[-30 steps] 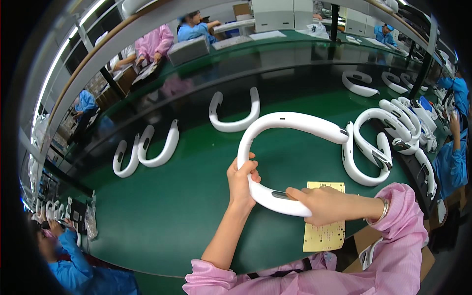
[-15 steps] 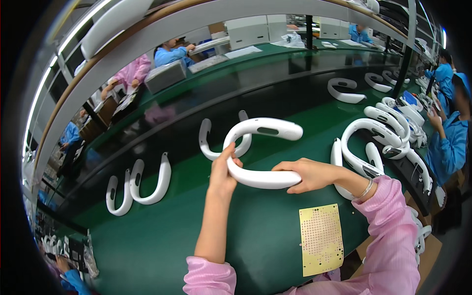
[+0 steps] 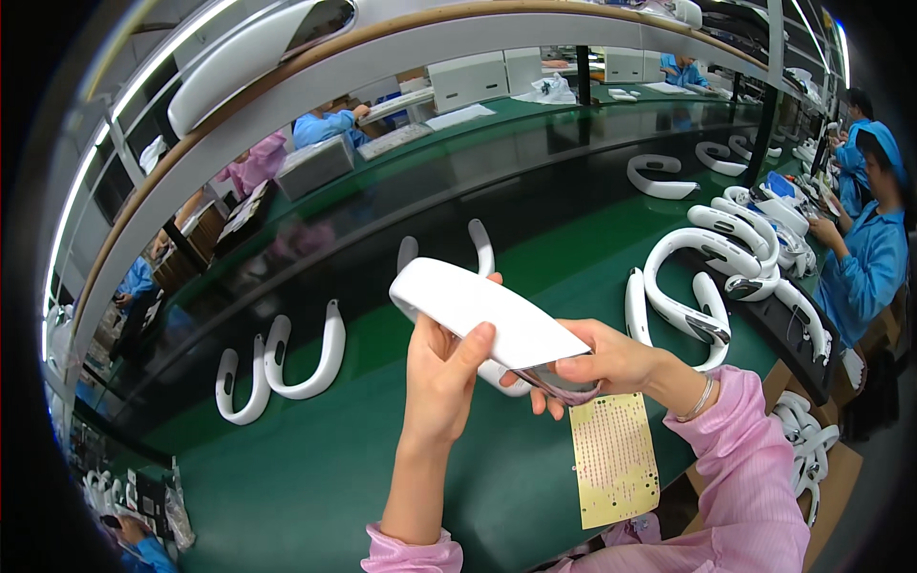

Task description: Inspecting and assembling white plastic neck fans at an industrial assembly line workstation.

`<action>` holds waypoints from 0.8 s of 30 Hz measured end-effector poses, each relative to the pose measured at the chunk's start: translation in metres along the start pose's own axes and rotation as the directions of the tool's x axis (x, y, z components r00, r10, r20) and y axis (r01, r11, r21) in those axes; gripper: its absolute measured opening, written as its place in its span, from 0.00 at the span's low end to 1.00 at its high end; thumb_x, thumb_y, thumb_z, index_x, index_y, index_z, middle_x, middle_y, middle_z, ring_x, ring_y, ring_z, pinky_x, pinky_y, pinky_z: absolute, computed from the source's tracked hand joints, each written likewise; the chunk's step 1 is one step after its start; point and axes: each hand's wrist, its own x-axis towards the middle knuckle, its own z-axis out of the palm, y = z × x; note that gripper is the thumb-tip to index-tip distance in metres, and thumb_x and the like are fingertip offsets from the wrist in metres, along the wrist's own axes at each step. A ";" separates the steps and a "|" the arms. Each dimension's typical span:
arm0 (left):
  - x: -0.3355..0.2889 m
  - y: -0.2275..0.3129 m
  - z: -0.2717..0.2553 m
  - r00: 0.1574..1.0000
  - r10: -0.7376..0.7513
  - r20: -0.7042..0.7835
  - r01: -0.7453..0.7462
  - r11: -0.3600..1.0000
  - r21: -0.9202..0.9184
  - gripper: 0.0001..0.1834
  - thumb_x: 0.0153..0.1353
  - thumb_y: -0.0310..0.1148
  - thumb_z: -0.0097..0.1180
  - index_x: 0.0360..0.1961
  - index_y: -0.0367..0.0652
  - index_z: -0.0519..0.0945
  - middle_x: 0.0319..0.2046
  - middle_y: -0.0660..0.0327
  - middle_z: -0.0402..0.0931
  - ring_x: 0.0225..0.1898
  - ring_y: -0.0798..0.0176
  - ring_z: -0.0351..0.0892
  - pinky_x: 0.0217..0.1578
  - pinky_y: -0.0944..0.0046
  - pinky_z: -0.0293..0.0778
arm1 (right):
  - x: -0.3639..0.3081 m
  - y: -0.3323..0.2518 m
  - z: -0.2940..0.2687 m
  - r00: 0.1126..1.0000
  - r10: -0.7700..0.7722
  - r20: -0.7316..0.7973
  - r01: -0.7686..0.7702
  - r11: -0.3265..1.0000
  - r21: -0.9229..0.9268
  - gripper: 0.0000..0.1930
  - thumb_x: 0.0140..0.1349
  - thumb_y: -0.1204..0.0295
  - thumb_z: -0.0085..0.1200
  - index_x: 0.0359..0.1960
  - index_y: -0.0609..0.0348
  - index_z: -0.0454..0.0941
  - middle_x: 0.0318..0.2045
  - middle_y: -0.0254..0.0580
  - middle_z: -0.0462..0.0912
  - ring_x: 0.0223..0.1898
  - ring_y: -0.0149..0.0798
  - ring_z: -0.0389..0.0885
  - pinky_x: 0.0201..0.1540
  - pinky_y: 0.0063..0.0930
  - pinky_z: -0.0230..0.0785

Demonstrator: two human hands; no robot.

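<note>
A white U-shaped neck fan (image 3: 478, 310) is held over the green bench, its broad smooth outer side facing up. My left hand (image 3: 441, 377) grips its middle, thumb on top. The fingers of my right hand (image 3: 607, 358) close on the end, where a dark glossy panel (image 3: 554, 377) shows. Most of the fan's inner side is turned away. Beyond it, partly covered, another neck fan (image 3: 482, 244) lies on the bench. Two more neck fans, one smaller-looking (image 3: 246, 411) and one beside it (image 3: 310, 384), rest to the left.
Under my right forearm lies a yellow marked sheet (image 3: 616, 468). Several neck fans (image 3: 659, 277) are piled at the right, by a black tray (image 3: 812, 368). A shelf rail (image 3: 382, 48) arches overhead. A co-worker in blue (image 3: 874, 258) works at the right.
The neck fan has been turned over from its open C side to its broad outer side. My right hand has shifted its hold onto the dark-panelled end.
</note>
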 end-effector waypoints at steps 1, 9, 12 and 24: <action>-0.005 0.002 0.003 1.000 0.013 0.004 -0.013 0.999 0.037 0.27 0.58 0.31 0.56 0.55 0.32 0.60 0.52 0.49 0.67 0.50 0.62 0.70 0.51 0.60 0.66 | -0.003 0.000 0.004 1.000 0.016 0.011 -0.016 0.999 0.036 0.29 0.61 0.58 0.53 0.56 0.66 0.62 0.47 0.49 0.74 0.39 0.36 0.79 0.35 0.26 0.75; -0.037 0.001 0.029 1.000 0.016 -0.010 -0.012 0.942 0.337 0.23 0.57 0.33 0.58 0.49 0.32 0.65 0.41 0.51 0.75 0.45 0.61 0.75 0.45 0.63 0.71 | -0.017 0.009 0.022 0.997 0.011 -0.080 -0.016 0.998 -0.063 0.28 0.62 0.56 0.51 0.55 0.66 0.62 0.42 0.43 0.76 0.40 0.32 0.78 0.42 0.24 0.73; -0.046 -0.003 0.031 0.999 -0.019 -0.042 0.037 0.878 0.477 0.21 0.57 0.34 0.58 0.47 0.31 0.71 0.39 0.50 0.78 0.43 0.60 0.79 0.39 0.65 0.74 | -0.024 0.027 0.024 0.994 -0.035 -0.106 0.038 0.999 0.025 0.28 0.59 0.60 0.57 0.55 0.65 0.61 0.42 0.43 0.76 0.41 0.32 0.78 0.45 0.27 0.72; -0.049 -0.026 0.048 0.974 -0.223 0.042 0.167 0.826 0.538 0.19 0.61 0.32 0.53 0.50 0.30 0.70 0.35 0.54 0.79 0.34 0.68 0.78 0.30 0.70 0.73 | -0.054 0.063 0.031 0.914 -0.194 -0.356 0.187 0.981 -0.054 0.29 0.57 0.64 0.59 0.56 0.64 0.60 0.44 0.43 0.73 0.44 0.35 0.75 0.47 0.30 0.71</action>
